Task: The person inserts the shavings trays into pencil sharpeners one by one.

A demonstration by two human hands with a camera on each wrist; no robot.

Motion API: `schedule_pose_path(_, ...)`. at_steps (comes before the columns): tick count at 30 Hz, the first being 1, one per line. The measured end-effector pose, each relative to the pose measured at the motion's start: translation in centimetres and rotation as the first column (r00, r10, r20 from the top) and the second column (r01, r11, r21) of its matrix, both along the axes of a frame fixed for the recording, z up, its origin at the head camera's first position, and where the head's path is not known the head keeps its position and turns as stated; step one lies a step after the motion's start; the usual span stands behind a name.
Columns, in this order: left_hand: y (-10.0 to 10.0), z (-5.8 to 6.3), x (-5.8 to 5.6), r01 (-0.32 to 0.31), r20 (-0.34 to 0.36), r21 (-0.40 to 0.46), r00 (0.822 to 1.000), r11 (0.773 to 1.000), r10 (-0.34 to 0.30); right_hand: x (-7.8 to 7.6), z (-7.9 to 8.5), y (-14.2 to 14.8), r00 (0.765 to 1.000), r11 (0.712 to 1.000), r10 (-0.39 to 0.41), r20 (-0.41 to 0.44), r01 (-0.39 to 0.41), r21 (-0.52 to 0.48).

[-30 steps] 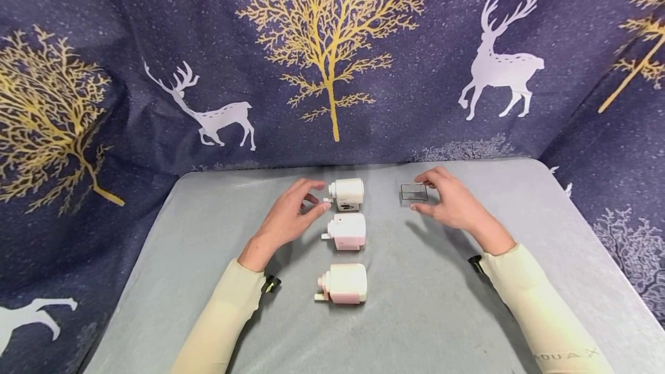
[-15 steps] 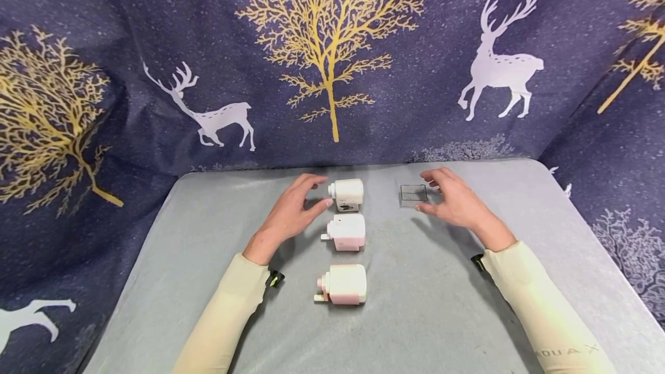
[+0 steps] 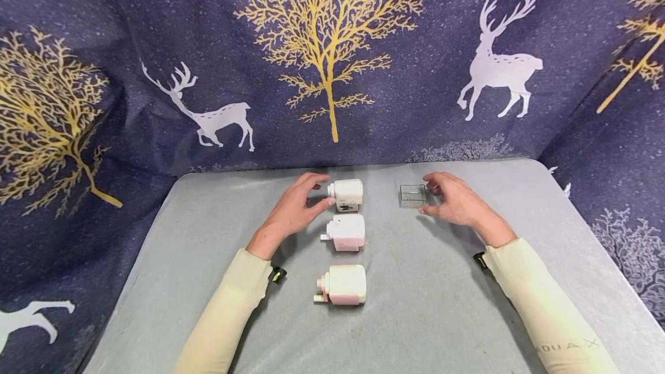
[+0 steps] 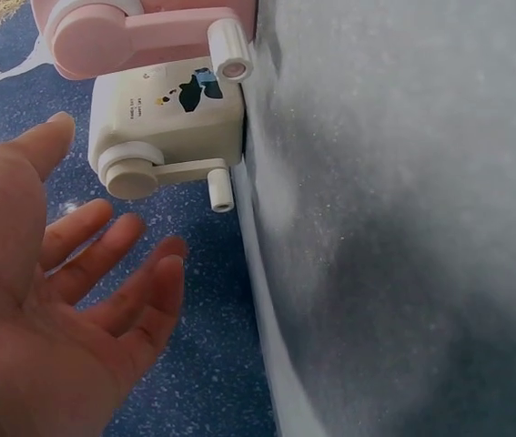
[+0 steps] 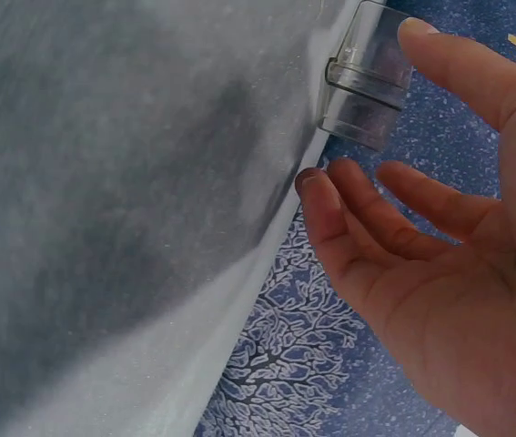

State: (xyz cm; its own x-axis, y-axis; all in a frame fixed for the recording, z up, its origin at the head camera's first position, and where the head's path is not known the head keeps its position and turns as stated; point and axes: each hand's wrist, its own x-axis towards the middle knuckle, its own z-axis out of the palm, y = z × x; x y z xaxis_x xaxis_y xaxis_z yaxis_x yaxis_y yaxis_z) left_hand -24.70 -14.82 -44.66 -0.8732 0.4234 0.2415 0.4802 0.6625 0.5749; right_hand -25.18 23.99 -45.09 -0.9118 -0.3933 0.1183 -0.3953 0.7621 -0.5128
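Note:
Three crank pencil sharpeners stand in a column on the table. The farthest is a white pencil sharpener (image 3: 348,192) with a dark printed picture. My left hand (image 3: 296,206) hovers just left of it, thumb and fingers loosely spread and holding nothing; the left wrist view shows a gap between the fingers and its crank. Nearer stand a pale pink pencil sharpener (image 3: 349,232) and a cream-and-pink pencil sharpener (image 3: 348,285). To the right is a small clear plastic box (image 5: 367,86) with dark edges. Beside it, my right hand (image 3: 454,201) is spread, fingers relaxed; whether the thumb touches the box, I cannot tell.
The grey tabletop (image 3: 426,310) carries these things, with its far edge just behind the white sharpener and the box. A dark blue cloth (image 3: 384,126) printed with deer and trees hangs behind the table.
My right hand has drawn back slightly to the right from the clear box. The left hand has shifted a little right, towards the white pencil sharpener. The box and sharpeners stay put.

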Motion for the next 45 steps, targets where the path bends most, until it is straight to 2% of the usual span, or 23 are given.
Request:
schedule_pose_path(6,0.1,-0.2,-0.4,0.008,0.034,-0.006,0.999,1.0,-0.008,-0.3,-0.3,0.1,0.999,1.0,-0.001,0.049,0.002,-0.017)
schedule_pose_path(12,0.3,-0.4,-0.7,0.015,0.073,-0.022,0.997,1.0,-0.013,-0.4,-0.5,0.1,0.998,1.0,0.006,0.057,-0.005,-0.017)
schedule_pose_path(33,0.8,-1.0,-1.3,0.019,0.089,-0.066,0.996,0.998,-0.013,-0.4,-0.4,0.2,0.998,1.0,0.015,0.062,-0.013,-0.024)
schedule_pose_path(45,0.8,-1.4,-1.6,0.034,0.085,-0.038,0.996,0.999,-0.031,-0.5,-0.3,0.0,0.998,0.999,0.018,0.064,-0.016,-0.031)
